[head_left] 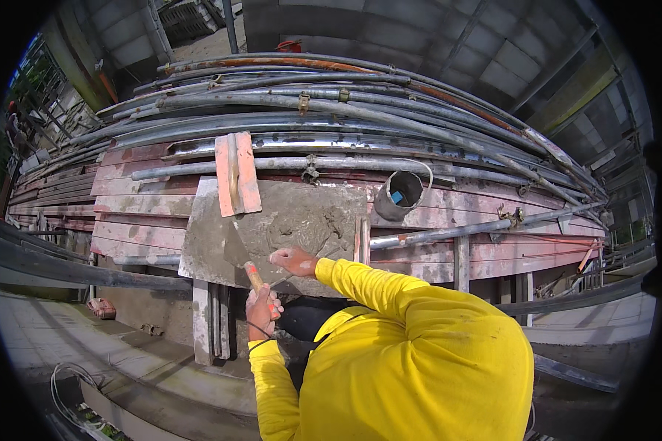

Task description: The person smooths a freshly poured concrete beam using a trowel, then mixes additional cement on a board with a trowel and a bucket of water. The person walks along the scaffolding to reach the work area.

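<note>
My left hand [262, 313] grips a wooden trowel handle [254, 276] with orange marks; its grey blade [237, 250] rests on a mortar-smeared board [210, 261]. My right hand [296, 261], fingers curled, is over the board just right of the trowel; what it holds, if anything, I cannot make out, though a thin stick lies beside it. A heap of wet mortar [309, 226] spreads above this hand. A pink float [246, 173] with a central handle lies on the board's upper left. A dark bucket [397, 206] with a small blue item inside stands right of the board.
Long steel scaffold tubes [331, 125] with clamps are piled across pink stained planks [140, 206]. A curved metal rail [88, 272] runs at left. Grey block walls [515, 62] rise behind. A coiled cable [73, 397] lies lower left, and a small pinkish object [101, 309] sits below the rail.
</note>
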Motion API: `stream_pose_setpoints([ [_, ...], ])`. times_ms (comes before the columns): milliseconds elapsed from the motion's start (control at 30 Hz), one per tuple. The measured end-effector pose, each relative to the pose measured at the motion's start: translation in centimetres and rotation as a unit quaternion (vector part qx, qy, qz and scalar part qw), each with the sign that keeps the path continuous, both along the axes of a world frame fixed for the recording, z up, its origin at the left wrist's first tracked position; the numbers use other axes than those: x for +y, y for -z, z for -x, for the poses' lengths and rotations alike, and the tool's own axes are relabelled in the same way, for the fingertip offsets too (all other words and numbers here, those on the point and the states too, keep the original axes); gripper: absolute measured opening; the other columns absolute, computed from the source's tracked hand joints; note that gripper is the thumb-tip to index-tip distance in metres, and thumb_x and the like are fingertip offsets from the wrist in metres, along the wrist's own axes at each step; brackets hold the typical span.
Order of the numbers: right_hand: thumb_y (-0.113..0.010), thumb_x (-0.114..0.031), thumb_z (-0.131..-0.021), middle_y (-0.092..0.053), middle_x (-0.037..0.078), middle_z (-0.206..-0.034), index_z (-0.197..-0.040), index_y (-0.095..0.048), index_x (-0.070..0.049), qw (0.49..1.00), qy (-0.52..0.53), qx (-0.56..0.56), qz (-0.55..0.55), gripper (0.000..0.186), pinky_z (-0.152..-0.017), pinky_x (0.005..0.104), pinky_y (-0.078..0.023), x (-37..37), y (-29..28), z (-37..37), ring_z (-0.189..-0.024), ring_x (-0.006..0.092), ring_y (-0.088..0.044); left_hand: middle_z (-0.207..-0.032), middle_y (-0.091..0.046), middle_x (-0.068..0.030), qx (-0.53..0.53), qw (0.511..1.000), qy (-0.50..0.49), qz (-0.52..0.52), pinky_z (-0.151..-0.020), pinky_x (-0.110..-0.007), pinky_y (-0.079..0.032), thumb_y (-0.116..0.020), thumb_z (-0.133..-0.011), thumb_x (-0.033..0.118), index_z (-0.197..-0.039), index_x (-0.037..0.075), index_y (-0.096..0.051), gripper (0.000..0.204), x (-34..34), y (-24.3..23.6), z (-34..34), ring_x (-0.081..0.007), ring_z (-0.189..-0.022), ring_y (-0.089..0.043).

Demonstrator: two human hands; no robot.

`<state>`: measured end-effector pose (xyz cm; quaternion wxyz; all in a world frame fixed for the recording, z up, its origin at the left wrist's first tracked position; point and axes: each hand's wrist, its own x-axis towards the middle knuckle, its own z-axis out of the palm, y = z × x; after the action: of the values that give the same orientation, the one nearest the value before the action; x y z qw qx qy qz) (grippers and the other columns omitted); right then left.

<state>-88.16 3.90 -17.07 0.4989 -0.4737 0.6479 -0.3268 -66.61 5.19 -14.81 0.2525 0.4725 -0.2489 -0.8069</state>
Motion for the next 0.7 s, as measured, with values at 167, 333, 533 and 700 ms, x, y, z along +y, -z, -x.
stream_pose_setpoints([
  [167,-0.059,-0.022,-0.094,-0.067,0.025,-0.115,-0.115,-0.069,0.001,0.835,0.376,0.352,0.191,0.033,-0.100,0.0478,-0.048,-0.1,1.1,16.6,-0.113,0.0427,-0.060,-0.093,-0.070,-0.0245,-0.432,0.866,0.159,0.196,-0.075,-0.048,-0.057,-0.072,-0.091,0.035,-0.110,-0.002,-0.058,0.043,3.2,13.1,-7.0,-0.0414,-0.085,-0.070],
  [333,-0.062,-0.016,-0.086,-0.067,0.029,-0.092,-0.093,-0.068,0.004,0.803,0.406,0.431,-0.067,0.022,-0.084,0.0567,-0.050,7.6,10.6,38.7,-0.087,0.0495,-0.064,-0.110,-0.069,-0.0302,-0.524,0.745,0.234,0.340,-0.081,-0.055,-0.055,-0.062,-0.096,0.040,-0.144,0.008,-0.049,0.059,4.3,6.9,-7.1,-0.0503,-0.086,-0.069],
  [533,-0.075,-0.033,-0.088,-0.073,0.020,-0.083,-0.084,-0.075,-0.003,0.839,0.237,0.450,-0.193,0.030,-0.075,0.0414,-0.053,14.2,21.3,55.3,-0.080,0.0280,-0.070,-0.089,-0.071,-0.0258,-0.504,0.634,0.406,0.423,-0.075,-0.059,-0.053,-0.049,-0.104,0.042,-0.156,0.025,-0.041,0.056,0.0,1.0,-3.4,-0.0494,-0.083,-0.068],
  [700,-0.069,-0.032,-0.092,-0.075,0.014,-0.099,-0.094,-0.076,-0.005,0.860,0.093,0.383,-0.325,0.028,-0.084,0.0412,-0.055,6.9,21.0,46.9,-0.093,0.0259,-0.071,-0.105,-0.071,-0.0247,-0.549,0.510,0.535,0.391,-0.077,-0.055,-0.056,-0.054,-0.102,0.039,-0.160,0.030,-0.036,0.061,-4.9,-3.1,1.2,-0.0446,-0.086,-0.071],
])
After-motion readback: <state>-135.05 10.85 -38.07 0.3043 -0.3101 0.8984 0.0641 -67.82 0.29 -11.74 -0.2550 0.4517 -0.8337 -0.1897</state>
